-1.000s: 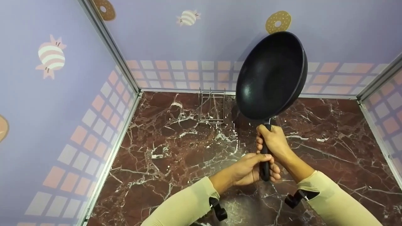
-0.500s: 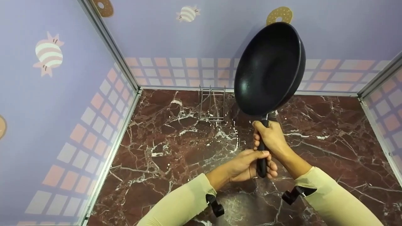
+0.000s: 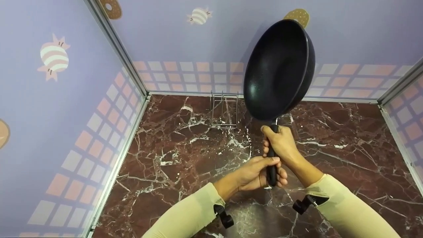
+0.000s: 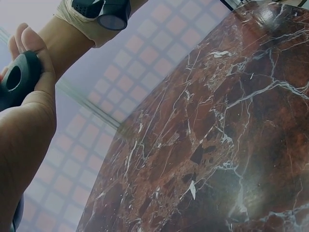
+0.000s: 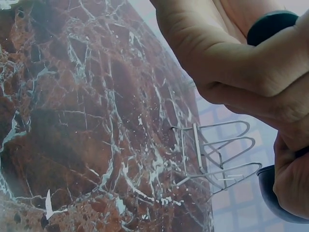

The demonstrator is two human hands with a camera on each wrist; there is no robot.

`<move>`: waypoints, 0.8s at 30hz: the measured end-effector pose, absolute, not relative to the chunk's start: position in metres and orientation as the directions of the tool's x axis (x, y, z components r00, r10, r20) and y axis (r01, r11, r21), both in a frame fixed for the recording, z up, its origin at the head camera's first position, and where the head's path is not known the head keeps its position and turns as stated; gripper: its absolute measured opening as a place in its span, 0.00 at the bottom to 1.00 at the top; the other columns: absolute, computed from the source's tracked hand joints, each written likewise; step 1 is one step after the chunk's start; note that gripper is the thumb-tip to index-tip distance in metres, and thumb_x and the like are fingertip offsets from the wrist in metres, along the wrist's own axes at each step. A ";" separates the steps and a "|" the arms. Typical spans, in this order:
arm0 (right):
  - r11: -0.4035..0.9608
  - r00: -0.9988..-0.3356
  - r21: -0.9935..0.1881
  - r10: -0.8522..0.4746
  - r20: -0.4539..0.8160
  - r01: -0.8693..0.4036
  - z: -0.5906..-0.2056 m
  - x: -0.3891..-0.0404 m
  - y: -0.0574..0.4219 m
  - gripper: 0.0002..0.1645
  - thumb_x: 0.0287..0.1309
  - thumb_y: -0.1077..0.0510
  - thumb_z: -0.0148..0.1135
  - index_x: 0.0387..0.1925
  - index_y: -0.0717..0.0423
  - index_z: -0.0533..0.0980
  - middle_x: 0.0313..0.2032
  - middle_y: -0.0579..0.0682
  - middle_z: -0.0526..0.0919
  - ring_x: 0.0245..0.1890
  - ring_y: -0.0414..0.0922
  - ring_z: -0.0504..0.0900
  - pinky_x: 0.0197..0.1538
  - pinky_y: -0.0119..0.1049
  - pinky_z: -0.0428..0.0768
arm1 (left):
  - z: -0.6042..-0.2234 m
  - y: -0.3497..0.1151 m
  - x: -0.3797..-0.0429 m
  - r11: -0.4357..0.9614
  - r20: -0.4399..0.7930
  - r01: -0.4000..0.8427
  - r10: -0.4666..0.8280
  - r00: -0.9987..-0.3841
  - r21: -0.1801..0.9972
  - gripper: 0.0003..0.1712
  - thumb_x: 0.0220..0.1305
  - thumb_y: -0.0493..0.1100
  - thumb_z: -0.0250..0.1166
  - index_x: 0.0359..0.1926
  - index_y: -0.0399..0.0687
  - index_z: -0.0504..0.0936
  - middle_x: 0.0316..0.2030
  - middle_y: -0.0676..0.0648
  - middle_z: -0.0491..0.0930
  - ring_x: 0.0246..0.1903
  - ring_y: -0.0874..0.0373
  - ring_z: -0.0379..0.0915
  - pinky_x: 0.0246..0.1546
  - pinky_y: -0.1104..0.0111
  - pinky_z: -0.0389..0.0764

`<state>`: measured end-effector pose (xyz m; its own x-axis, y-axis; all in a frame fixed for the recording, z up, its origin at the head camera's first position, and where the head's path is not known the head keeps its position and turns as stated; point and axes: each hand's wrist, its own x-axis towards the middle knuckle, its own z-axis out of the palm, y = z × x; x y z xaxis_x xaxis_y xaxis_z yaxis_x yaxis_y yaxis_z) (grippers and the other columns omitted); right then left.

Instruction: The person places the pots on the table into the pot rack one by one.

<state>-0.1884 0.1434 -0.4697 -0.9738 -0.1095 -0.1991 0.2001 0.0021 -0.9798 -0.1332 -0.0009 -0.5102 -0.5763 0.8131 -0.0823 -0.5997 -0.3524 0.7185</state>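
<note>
A black frying pan with deep sides is held up off the marbled surface in the head view. Its bowl points away from me, tilted so the dark inside faces left and toward me. My right hand grips the black handle just below the bowl. Lower down, my left hand holds the handle's end, thumb across the front and fingers behind it. In the left wrist view the handle's end, with its hanging hole, shows between the fingers. In the right wrist view curled fingers cover most of the handle.
A metal wire rack stands at the back of the dark red marbled tabletop, left of the pan. Lilac printed walls enclose the back and sides. Small white specks lie on the tabletop in front of the rack.
The pan and both hands have shifted slightly left and up in the head view. The pan has turned a little, so more of its outer right side shows. Both grips look the same.
</note>
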 end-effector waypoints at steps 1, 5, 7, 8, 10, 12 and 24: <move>-0.002 -0.974 -0.980 -0.110 -0.198 0.199 -0.469 -0.188 0.142 0.26 0.78 0.51 0.61 0.20 0.55 0.73 0.13 0.44 0.77 0.10 0.41 0.79 0.17 0.37 0.85 | -0.510 -0.002 -0.133 -0.353 -0.081 -0.600 0.814 -0.576 0.718 0.18 0.89 0.43 0.43 0.42 0.52 0.78 0.36 0.51 0.91 0.38 0.59 0.91 0.47 0.67 0.92; -0.012 -0.976 -0.981 -0.103 -0.191 0.194 -0.466 -0.188 0.138 0.27 0.78 0.51 0.61 0.20 0.56 0.72 0.12 0.45 0.77 0.09 0.42 0.78 0.17 0.37 0.84 | -0.508 -0.005 -0.134 -0.356 -0.078 -0.597 0.812 -0.578 0.719 0.18 0.90 0.43 0.43 0.41 0.52 0.78 0.35 0.51 0.91 0.37 0.59 0.91 0.46 0.68 0.92; -0.006 -0.978 -0.982 -0.101 -0.185 0.186 -0.465 -0.189 0.136 0.26 0.78 0.51 0.61 0.20 0.56 0.73 0.12 0.44 0.77 0.09 0.41 0.79 0.17 0.37 0.85 | -0.507 -0.007 -0.134 -0.359 -0.073 -0.590 0.810 -0.582 0.723 0.18 0.89 0.43 0.43 0.41 0.52 0.78 0.35 0.51 0.91 0.37 0.60 0.91 0.46 0.68 0.92; -0.004 -0.978 -0.983 -0.098 -0.182 0.184 -0.464 -0.189 0.135 0.26 0.78 0.51 0.61 0.20 0.56 0.73 0.12 0.44 0.77 0.09 0.41 0.79 0.17 0.37 0.85 | -0.507 -0.008 -0.134 -0.361 -0.070 -0.587 0.809 -0.583 0.724 0.18 0.89 0.43 0.43 0.41 0.52 0.78 0.35 0.51 0.91 0.37 0.60 0.91 0.46 0.68 0.92; 0.002 -0.979 -0.984 -0.096 -0.177 0.178 -0.463 -0.189 0.133 0.26 0.78 0.52 0.60 0.21 0.57 0.73 0.12 0.44 0.77 0.09 0.41 0.79 0.17 0.37 0.84 | -0.506 -0.010 -0.134 -0.363 -0.064 -0.583 0.810 -0.583 0.727 0.19 0.89 0.43 0.43 0.41 0.52 0.78 0.36 0.51 0.91 0.38 0.59 0.91 0.47 0.68 0.91; 0.014 -0.980 -0.985 -0.094 -0.174 0.173 -0.462 -0.190 0.131 0.25 0.78 0.52 0.60 0.21 0.57 0.73 0.12 0.44 0.77 0.09 0.40 0.79 0.17 0.37 0.84 | -0.506 -0.012 -0.134 -0.363 -0.061 -0.583 0.811 -0.581 0.727 0.20 0.89 0.43 0.42 0.41 0.52 0.78 0.36 0.51 0.91 0.38 0.59 0.91 0.47 0.68 0.91; -0.004 -0.978 -0.983 -0.107 -0.182 0.183 -0.456 -0.191 0.121 0.25 0.77 0.53 0.60 0.21 0.57 0.72 0.12 0.44 0.77 0.09 0.41 0.78 0.16 0.36 0.84 | -0.503 -0.019 -0.137 -0.371 -0.029 -0.554 0.811 -0.584 0.745 0.20 0.89 0.42 0.42 0.40 0.51 0.79 0.35 0.51 0.91 0.36 0.59 0.91 0.46 0.67 0.92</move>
